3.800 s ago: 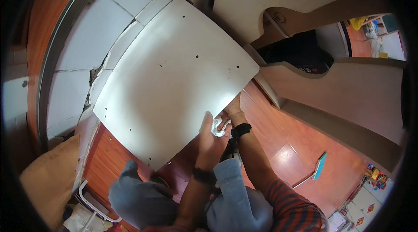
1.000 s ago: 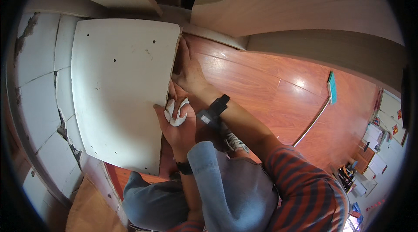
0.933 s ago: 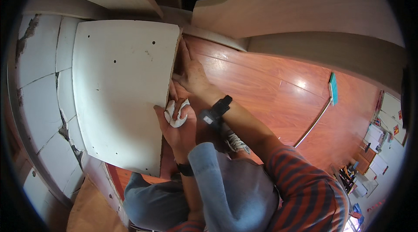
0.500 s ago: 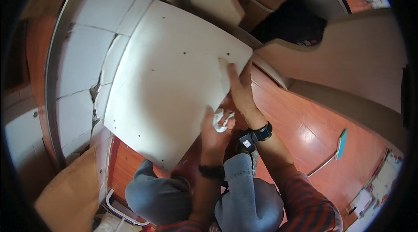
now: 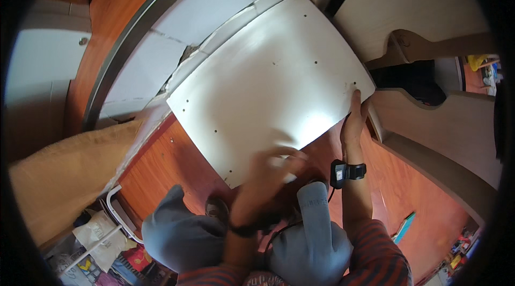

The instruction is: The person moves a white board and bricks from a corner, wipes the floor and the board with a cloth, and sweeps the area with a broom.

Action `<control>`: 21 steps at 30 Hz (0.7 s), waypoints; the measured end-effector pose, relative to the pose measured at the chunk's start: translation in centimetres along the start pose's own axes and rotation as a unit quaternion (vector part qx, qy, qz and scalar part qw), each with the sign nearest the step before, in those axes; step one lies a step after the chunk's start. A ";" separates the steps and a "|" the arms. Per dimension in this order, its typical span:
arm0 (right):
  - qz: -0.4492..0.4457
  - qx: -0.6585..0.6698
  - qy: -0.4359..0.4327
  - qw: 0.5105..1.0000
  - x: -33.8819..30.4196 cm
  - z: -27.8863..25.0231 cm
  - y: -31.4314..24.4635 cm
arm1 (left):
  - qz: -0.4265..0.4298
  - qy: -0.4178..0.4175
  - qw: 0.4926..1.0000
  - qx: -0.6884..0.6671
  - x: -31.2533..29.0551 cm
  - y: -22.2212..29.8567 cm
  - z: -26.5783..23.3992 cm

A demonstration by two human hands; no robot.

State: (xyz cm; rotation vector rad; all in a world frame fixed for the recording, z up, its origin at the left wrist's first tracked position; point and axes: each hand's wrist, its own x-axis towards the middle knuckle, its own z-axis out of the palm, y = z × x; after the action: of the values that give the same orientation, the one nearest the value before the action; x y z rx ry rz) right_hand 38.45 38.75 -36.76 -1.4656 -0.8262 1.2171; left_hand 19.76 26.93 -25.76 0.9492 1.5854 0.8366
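Board [image 5: 252, 93]: white, four-sided, lying in front of the person, its upper-left edge along the tiled wall and its upper-right edge beside the cabinet; its near edges reach out above the red floor
Holes in the board: small and dark, scattered near its corners and sides, with a few scuffs on the face
Left hand [image 5: 268, 181]: at the board's near edge, badly blurred, fingers partly curled around a crumpled white wad [image 5: 279, 162]; whether it touches the board cannot be told
Right hand [image 5: 351, 130]: at the board's right corner, one finger laid along the face just below a hole, the others going past the edge; how firmly it grips cannot be told
Right wrist: black strap with a small black box [image 5: 337, 174] and a cord hanging from it
Left wrist: dark band [image 5: 244, 229]
Wall [image 5: 145, 66]: pale tiles, cracked and broken along the joint nearest the board
Cabinet [image 5: 429, 125]: pale wood, at the right, with a wavy cut-out and something dark inside the opening
Knees: blue-grey trousers [image 5: 185, 232], one leg on either side below the board, a shoe [image 5: 216, 208] showing between them
Sleeves: red and dark stripes [image 5: 378, 254]
Floor [image 5: 161, 162]: shiny red boards, a teal broom head [image 5: 405, 226] lying beyond the right forearm
Lower left: brown sheet [image 5: 70, 178] against the wall, white tube frame [image 5: 111, 205], and a pale bag [image 5: 99, 235] among coloured cloths
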 end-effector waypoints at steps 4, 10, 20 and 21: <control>0.021 -0.041 0.019 0.999 0.4 0.1 0.8 | -0.036 0.513 0.852 0.093 -1.1 -4.3 -10.7; 0.002 -0.052 0.018 0.998 0.6 1.0 1.8 | -0.232 0.325 0.916 -0.044 -0.4 -11.4 -13.4; 0.046 -0.154 0.046 0.986 0.0 0.6 1.4 | -0.192 0.277 0.942 -0.012 -0.2 -11.5 -13.2; 0.039 -0.217 0.040 0.975 0.1 0.6 1.2 | -0.144 0.296 0.944 -0.009 0.0 -12.0 -12.7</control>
State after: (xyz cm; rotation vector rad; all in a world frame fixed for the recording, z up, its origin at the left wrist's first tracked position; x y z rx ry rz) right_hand 37.81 38.73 -37.93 -1.9001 -1.0320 1.0662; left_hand 5.41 21.08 -33.91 0.4419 2.1612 0.9769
